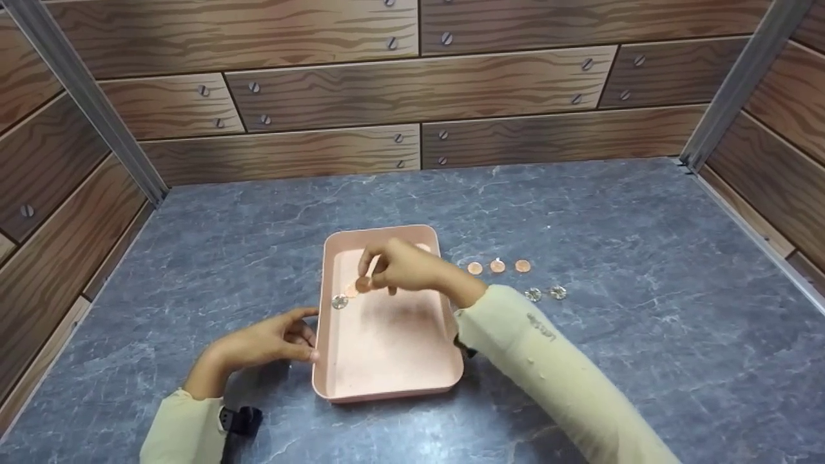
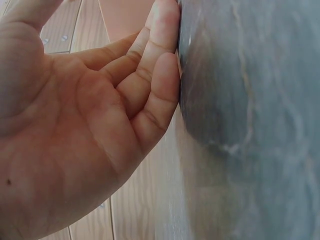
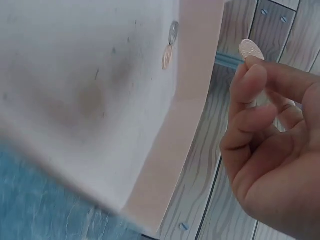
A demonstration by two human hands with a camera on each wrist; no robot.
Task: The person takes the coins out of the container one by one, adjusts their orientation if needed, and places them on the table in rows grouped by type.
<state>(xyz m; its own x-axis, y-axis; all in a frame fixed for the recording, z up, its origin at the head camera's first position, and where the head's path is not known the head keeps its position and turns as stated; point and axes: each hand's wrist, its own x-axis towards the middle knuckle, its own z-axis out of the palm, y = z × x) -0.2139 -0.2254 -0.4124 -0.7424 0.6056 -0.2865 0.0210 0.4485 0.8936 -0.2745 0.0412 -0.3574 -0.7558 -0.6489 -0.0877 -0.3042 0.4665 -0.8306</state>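
My right hand (image 1: 407, 265) is over the pink tray (image 1: 387, 380), pinching a copper coin (image 1: 364, 284) between thumb and fingertips. In the right wrist view this coin (image 3: 251, 49) stands up from the fingertips, seen against the wooden wall. On the tray floor, near its left wall, lie a silver coin (image 1: 339, 301) and another copper coin (image 1: 350, 292). My left hand (image 1: 267, 339) is at the tray's left side, thumb and index fingertips at the outer wall. In the left wrist view its loosely bent fingers (image 2: 165, 80) rest against the tabletop.
Right of the tray, three copper coins (image 1: 497, 265) lie in a row on the blue marbled tabletop (image 1: 631, 309). Two silver coins (image 1: 545, 294) lie a little nearer. Wood-patterned walls (image 1: 412, 84) stand at the back and both sides, with metal posts in the corners.
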